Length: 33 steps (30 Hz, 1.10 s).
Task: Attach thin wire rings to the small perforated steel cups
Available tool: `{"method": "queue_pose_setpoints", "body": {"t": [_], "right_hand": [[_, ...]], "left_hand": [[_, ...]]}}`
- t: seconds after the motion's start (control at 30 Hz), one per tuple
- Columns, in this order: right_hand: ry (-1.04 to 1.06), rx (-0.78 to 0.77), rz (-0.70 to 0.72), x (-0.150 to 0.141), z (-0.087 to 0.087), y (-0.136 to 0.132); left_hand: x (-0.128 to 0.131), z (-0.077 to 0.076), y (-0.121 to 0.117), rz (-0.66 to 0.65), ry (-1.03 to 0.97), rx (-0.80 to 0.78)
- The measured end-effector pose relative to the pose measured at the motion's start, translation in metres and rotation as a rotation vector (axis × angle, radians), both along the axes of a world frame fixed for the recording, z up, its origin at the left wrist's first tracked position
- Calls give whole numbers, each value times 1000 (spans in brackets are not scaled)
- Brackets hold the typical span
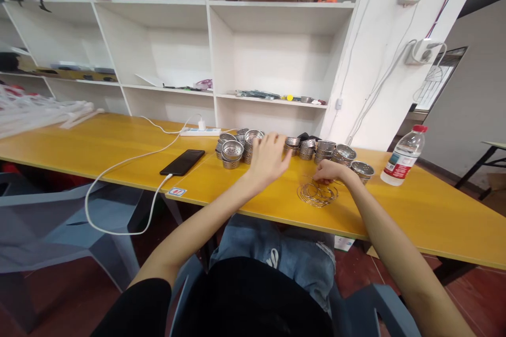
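My left hand [270, 159] reaches over the yellow table [118, 142] toward stacks of perforated metal cups [232, 150], its fingers curled near the cups; whether it holds one is hidden. My right hand [331, 171] rests at the far edge of a pile of thin wire rings [316, 193], fingers pinched on one of them. More metal cups [340, 154] stand in a row behind and to the right of both hands.
A black phone [182, 162] lies left of the cups, its white cable running to a power strip [200, 131]. A water bottle [403, 156] stands at the right. White shelves [209, 37] rise behind. A grey plastic chair [59, 221] sits lower left.
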State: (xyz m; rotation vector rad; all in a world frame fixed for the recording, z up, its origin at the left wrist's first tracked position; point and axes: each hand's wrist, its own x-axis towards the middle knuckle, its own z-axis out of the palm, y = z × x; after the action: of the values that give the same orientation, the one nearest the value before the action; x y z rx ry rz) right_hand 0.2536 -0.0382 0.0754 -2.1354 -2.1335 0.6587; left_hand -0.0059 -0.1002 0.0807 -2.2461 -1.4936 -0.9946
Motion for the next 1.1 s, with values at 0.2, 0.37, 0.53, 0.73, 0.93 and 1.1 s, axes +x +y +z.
{"method": "queue_pose_setpoints", "body": {"t": [0.2, 0.37, 0.53, 0.73, 0.93, 1.1], "right_hand": [[-72, 43, 39, -2, 2, -1], [-223, 86, 67, -8, 3, 1], [-206, 104, 71, -7, 2, 2], [-122, 112, 79, -5, 6, -3], [-77, 346, 96, -14, 8, -3], [-32, 467, 108, -20, 9, -7]], "left_hand": [[57, -15, 63, -174, 224, 23], [49, -45, 93, -148, 317, -57], [36, -54, 92, -124, 269, -113], [49, -54, 91, -135, 186, -172], [44, -58, 91, -130, 174, -203], [42, -64, 94, -142, 167, -213]]}}
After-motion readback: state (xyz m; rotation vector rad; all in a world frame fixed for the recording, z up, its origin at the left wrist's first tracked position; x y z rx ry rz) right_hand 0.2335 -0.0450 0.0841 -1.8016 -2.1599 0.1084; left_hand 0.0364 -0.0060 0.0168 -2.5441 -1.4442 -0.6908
